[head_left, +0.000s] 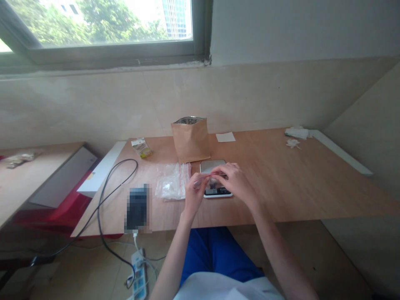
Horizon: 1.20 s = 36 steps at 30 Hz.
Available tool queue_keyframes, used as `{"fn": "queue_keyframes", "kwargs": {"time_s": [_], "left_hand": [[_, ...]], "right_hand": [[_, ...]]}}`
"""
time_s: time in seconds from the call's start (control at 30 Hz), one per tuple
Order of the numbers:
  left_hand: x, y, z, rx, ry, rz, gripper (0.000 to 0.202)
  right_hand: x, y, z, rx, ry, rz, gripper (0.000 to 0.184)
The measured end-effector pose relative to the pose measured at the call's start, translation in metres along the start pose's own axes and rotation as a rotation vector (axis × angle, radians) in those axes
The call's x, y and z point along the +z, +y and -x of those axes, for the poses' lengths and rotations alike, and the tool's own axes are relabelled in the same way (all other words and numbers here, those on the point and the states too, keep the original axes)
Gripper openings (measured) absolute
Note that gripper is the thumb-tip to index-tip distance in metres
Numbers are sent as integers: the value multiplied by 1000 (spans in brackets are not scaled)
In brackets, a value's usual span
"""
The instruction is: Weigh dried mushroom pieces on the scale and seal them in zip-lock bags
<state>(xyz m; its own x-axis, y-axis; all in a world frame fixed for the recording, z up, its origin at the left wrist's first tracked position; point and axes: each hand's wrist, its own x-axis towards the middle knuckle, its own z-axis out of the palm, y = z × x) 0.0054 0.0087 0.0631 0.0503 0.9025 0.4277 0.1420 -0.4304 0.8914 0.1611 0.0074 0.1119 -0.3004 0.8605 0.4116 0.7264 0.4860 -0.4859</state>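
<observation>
- Left hand (193, 193) nearly closed, thumb and fingertips pinched on one end of a clear strip (202, 179) with a thin red edge; couldn't tell if it was film or a tiny bag.
- Right hand (234, 182) curled the same way, fingers (218, 170) pinched on the other end, strip pulled across between the two, probably to keep it taut.
- Strip held just above a white scale (210, 167), display (218, 191) facing the person, likely for an easy read without leaning.
- Dark bit on the scale under the fingers, partly hidden; couldn't make out what.
- Just left of the scale, a clear zip bag (172, 182) lying flat with a red-lined edge, seemingly left there to be in easy reach of the left hand.
- Behind both, a kraft pouch (190, 141) standing upright, silver-lined mouth open, maybe stood up like that to keep the contents from spilling.
- Small carton (141, 148) further left, paper square (225, 137) behind the scale, tissues (296, 132) off to the right, all pushed back on the wooden table (296, 187), apparently to leave working room.
- Blurred phone (137, 208) near the table's front edge, on a cable, kept left of the hands.
</observation>
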Motion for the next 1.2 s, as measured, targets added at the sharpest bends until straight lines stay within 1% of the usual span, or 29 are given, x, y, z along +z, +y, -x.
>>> {"fn": "queue_keyframes", "kwargs": {"time_s": [0.1, 0.2, 0.37, 0.57, 0.63, 0.7, 0.8, 0.9, 1.03, 1.2], "left_hand": [[2, -6, -2, 38, 13, -45, 18], [3, -10, -3, 61, 27, -94, 18], [5, -14, -3, 69, 61, -144, 19], [11, -15, 1, 61, 108, -180, 18], [11, -15, 2, 55, 122, -181, 19], [9, -14, 2, 51, 119, -175, 18], [5, -12, 1, 45, 87, -145, 18], [0, -8, 0, 19, 57, -115, 18], [-2, -5, 0, -42, 48, -79, 20], [-1, -1, 3, -75, 75, -70, 24]], "right_hand": [[4, 2, -3, -10, 12, 10, 14], [9, 5, -5, -40, 26, 27, 5], [19, 8, -7, -56, 107, 115, 13], [25, 3, -5, -70, 222, 193, 21], [23, 0, -5, -80, 202, 180, 21], [20, -1, -4, -100, 146, 152, 18], [14, 0, -3, -105, 73, 106, 8], [11, 1, -3, -101, 34, 95, 7], [9, 2, -3, -132, 11, 105, 9], [10, 0, -5, -113, 8, 71, 8]]}}
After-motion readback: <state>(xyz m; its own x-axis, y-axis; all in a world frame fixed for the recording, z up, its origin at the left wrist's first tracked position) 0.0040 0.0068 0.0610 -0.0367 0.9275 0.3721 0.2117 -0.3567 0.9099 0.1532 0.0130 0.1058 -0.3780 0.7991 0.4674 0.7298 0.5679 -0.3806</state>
